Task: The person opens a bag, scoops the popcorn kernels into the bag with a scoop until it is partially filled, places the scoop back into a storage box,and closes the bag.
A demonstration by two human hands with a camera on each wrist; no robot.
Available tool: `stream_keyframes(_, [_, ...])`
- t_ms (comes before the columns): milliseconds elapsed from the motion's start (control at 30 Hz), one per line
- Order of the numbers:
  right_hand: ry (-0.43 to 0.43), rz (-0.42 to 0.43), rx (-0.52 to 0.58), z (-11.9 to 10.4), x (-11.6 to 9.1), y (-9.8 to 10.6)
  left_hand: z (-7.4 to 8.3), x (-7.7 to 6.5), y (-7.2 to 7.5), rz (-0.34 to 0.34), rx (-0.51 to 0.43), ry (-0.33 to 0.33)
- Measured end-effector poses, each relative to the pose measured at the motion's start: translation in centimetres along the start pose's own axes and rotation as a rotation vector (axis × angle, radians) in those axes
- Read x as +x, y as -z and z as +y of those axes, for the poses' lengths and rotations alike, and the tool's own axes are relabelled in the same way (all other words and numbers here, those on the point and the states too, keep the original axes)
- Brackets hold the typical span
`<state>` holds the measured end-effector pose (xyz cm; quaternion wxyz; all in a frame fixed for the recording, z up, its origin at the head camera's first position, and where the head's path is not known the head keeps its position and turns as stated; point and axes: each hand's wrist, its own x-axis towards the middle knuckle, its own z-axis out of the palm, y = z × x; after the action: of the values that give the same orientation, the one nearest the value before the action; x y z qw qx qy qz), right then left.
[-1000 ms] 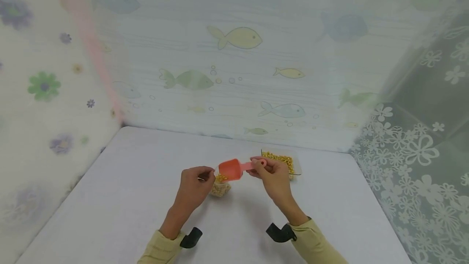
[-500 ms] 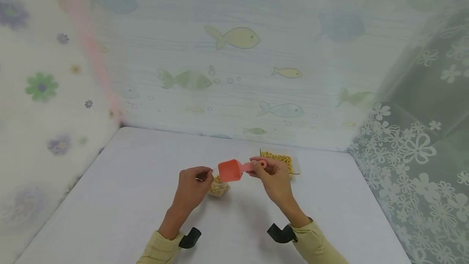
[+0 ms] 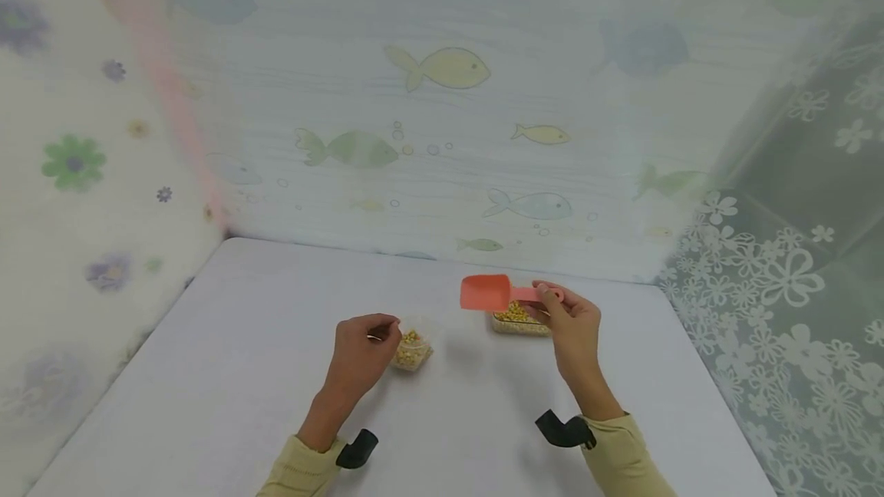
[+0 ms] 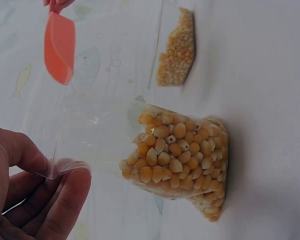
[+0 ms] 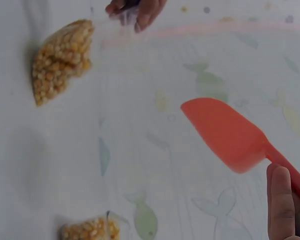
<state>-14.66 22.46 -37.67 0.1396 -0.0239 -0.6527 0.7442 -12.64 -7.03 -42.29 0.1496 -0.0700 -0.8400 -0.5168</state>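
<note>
My left hand [image 3: 366, 351] pinches the top edge of a clear plastic bag [image 4: 97, 132] between thumb and fingers. Corn kernels [image 4: 175, 155] fill the bag's lower part, which stands on the table. In my right hand [image 3: 573, 328] is the handle of a red-orange scoop [image 3: 486, 293], raised in the air to the right of the bag. No kernels show in the scoop in the head view. Behind and below the scoop stands a clear container [image 3: 521, 328] of corn kernels, partly covered by the scoop and right hand in the head view.
The white table [image 3: 276, 290] runs back to a curtain [image 3: 442, 175] printed with fish. Flower-patterned hangings stand at the left [image 3: 76, 251] and the right [image 3: 780, 328]. A black wrist mount [image 3: 566, 429] sits on the right sleeve, with another [image 3: 357, 449] on the left.
Kernels at the scoop's lip one second ago have dropped into the bag. My right hand has moved the scoop up and right, away from the bag. The left hand has hardly moved.
</note>
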Motion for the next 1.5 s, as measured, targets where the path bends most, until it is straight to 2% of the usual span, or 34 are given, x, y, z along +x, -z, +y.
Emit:
stream_keyframes(133, [0.031, 0.081, -0.028, 1.4, 1.1, 1.7, 0.0, -0.1, 0.1, 0.005, -0.004, -0.004])
stream_keyframes(367, [0.034, 0.223, -0.184, 4.2, 3.2, 5.3, 0.0, 0.0, 0.0, 0.009, -0.011, -0.006])
stream_keyframes(467, [0.076, 0.252, -0.230, 5.1, 3.8, 6.2, 0.0, -0.1, 0.0, 0.005, -0.016, 0.001])
stream_keyframes(600, [0.184, 0.254, -0.340, 5.8, 4.3, 6.8, 0.0, -0.1, 0.1, 0.007, -0.019, 0.005])
stream_keyframes(733, [0.303, 0.223, -0.508, 6.0, 4.6, 6.8, -0.1, -0.1, 0.1, 0.011, -0.014, 0.015])
stream_keyframes(900, [0.364, 0.166, -0.658, 5.9, 5.0, 6.7, -0.1, -0.1, 0.1, 0.004, -0.008, 0.020])
stream_keyframes(967, [0.342, 0.142, -0.692, 5.9, 5.3, 6.8, -0.1, 0.0, 0.1, 0.003, -0.006, 0.014])
stream_keyframes(1067, [0.264, 0.113, -0.669, 5.9, 5.7, 7.1, -0.1, 0.0, 0.1, 0.003, -0.003, 0.005])
stream_keyframes(1333, [-0.108, 0.097, -0.440, 6.1, 6.1, 8.2, -0.1, 0.1, 0.0, -0.008, 0.009, 0.026])
stream_keyframes(1500, [-0.245, 0.074, -0.311, 6.8, 5.8, 8.4, -0.2, 0.1, 0.0, -0.012, 0.019, 0.029])
